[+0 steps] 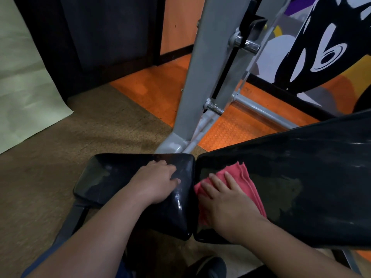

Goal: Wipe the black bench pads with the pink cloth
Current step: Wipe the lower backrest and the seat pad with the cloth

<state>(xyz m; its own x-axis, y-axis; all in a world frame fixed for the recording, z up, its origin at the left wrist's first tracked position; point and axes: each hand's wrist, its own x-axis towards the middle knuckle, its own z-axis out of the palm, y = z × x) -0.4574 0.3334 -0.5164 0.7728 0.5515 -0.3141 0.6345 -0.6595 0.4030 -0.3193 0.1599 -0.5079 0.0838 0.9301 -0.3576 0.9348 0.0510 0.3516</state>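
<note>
The folded pink cloth is pressed flat under the spread right hand on the long back pad; the seat pad is steadied by the empty, flat left hand; the cloth could bunch into the gap between the pads, so the edges might be missed.

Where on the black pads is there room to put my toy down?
The seat pad is bare left of the left hand. The long back pad is bare beyond the pink cloth. It is crowded by the gap between pads, where the right hand presses the cloth.
</note>
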